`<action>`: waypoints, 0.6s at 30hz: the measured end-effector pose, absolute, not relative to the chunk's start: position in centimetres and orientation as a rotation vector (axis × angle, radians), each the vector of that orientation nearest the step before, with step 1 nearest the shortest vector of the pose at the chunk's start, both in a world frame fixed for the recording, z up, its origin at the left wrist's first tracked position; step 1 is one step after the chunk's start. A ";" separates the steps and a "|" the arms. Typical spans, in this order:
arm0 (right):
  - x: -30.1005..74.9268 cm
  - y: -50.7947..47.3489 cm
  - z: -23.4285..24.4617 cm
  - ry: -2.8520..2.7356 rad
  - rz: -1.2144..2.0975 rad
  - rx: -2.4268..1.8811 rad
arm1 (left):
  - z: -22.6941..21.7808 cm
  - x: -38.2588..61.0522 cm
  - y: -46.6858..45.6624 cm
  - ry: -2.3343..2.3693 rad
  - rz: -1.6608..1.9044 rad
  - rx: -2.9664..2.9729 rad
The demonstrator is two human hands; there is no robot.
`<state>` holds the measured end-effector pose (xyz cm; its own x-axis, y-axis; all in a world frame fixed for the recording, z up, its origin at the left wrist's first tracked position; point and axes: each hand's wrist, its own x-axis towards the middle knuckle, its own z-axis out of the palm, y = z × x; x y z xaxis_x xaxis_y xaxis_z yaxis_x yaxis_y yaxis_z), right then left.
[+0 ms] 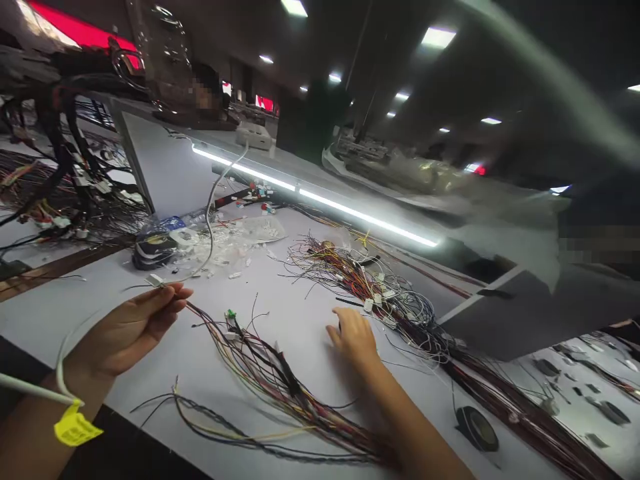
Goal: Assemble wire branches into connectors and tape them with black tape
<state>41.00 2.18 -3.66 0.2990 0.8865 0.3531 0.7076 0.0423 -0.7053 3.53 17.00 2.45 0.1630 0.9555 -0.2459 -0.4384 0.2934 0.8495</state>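
Note:
My left hand (127,328) is closed in a pinch on the end of a wire harness (265,373), a bundle of thin coloured wires that trails right and down across the white table (300,320). A small green connector (231,313) sits on that bundle. A white cable with a yellow tag (75,427) loops over my left wrist. My right hand (354,337) rests palm down on the table with fingers curled, next to a tangled heap of coloured wires (380,287) with white connectors. What its fingers hold, if anything, is hidden.
A roll of black tape (477,427) lies at the right. A clear bag of small white parts (235,240) and a dark object (153,250) lie at the back left. An LED light bar (320,200) runs across the back. Black harnesses (60,167) hang at the far left.

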 end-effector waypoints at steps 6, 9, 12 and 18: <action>42.9 1.6 -4.2 -1.399 0.401 -1.665 | 2.3 3.8 16.3 0.838 1.147 0.719; 38.4 3.6 -0.6 -1.451 0.668 -1.394 | 3.6 3.7 15.0 0.810 1.093 0.751; 32.9 6.0 4.1 -1.617 0.852 -1.045 | 5.0 3.7 13.6 0.755 1.052 0.783; 26.2 10.9 8.3 -1.984 0.647 -0.812 | 5.9 3.7 11.8 0.635 1.013 0.829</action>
